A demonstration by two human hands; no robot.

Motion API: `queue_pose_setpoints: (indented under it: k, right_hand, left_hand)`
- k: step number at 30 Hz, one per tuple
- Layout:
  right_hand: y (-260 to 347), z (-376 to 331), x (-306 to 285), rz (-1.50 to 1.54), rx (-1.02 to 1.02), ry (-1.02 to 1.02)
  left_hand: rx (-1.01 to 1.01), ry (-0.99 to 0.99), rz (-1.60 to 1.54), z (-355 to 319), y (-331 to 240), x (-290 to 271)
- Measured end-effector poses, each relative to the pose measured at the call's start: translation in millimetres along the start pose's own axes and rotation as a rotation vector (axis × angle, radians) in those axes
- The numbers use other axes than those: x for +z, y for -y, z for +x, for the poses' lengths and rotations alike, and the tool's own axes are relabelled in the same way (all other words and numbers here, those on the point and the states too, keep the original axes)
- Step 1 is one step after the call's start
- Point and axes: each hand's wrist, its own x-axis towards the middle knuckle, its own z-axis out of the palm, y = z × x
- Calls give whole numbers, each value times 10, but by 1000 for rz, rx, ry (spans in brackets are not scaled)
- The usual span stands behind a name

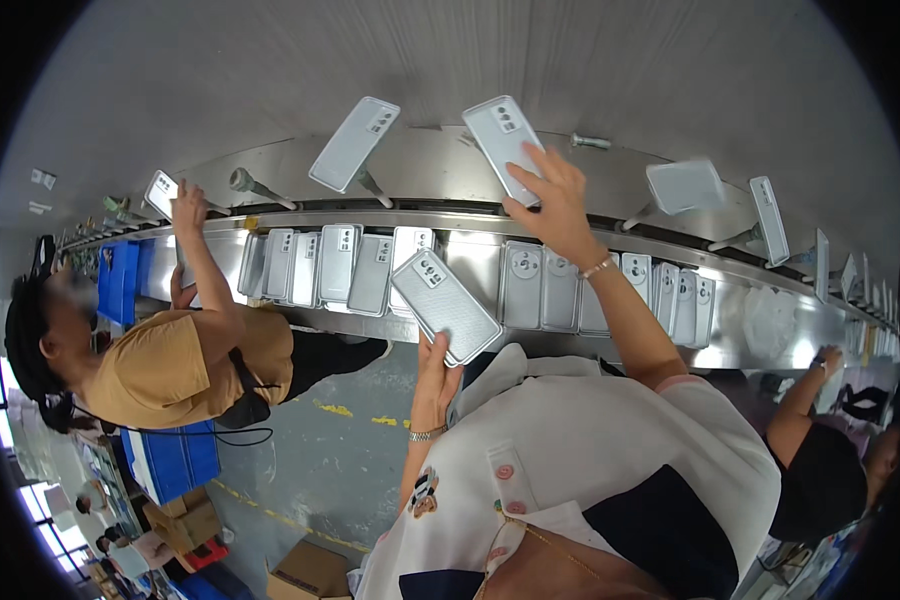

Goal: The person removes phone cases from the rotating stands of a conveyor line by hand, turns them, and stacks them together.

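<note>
My left hand (432,392) grips a small stack of grey phone cases (448,305) from below, tilted in front of my chest. The top case has a textured back and round camera holes. Above the metal ledge, my right hand (560,205) has its fingers and thumb at the lower right edge of a pale phone case (495,130). Whatever supports that case is hidden behind it. To its left, another phone case (355,145) sits tilted on a peg (374,186). A blurred phone case (685,187) is on a peg to the right.
Rows of phone cases (342,262) and more phone cases (523,285) lie along the metal ledge (473,258). A bare peg (260,188) stands at left. A co-worker in a tan shirt (160,370) handles a case there; another person (820,480) works at far right.
</note>
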Motion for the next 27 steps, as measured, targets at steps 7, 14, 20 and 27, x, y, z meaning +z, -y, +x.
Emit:
queue_pose_setpoints:
  k: [7,14,20,27]
  right_hand:
    - [534,-841,-373,478,94,251]
    - [744,-979,-313,574,139,517]
    - [748,-1007,-199,788,237,549]
    - [829,-992,-358,789,331,583]
  left_hand:
    - [-133,-71,-197,11,53,178]
    - [-145,56,5,169,61,277]
    - [-115,112,-78,202,57,272]
    - [-103,181,8,248,168,363]
